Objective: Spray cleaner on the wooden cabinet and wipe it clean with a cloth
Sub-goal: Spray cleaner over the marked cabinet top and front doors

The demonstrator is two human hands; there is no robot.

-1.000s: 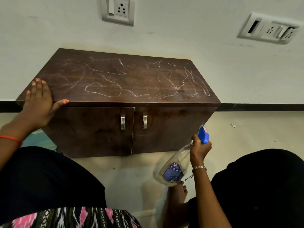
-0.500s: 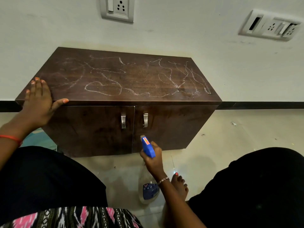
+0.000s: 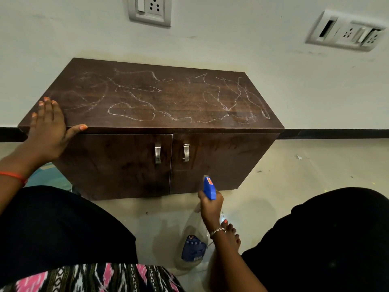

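At the cabinet's (image 3: 160,98) front-left corner, left hand (image 3: 47,131) lying spread flat, seemingly steadying it; right hand (image 3: 211,205) gripping the sprayer (image 3: 194,239) by its neck below the doors, nozzle aiming upward at the chalk-marked top.

The low dark-brown rectangular cabinet (image 3: 168,98) looked like wood-grain laminate. It was smooth, with a faint sheen near its front edge, and dulled on top by powdery white chalky scribbles (image 3: 130,111). Its two curved door handles (image 3: 157,153) were brushed silvery metal. The clear plastic spray bottle (image 3: 193,239) carried a glossy blue plastic trigger head (image 3: 209,188). The pale floor (image 3: 294,175) shone slightly, and the off-white wall (image 3: 231,39) was matt.
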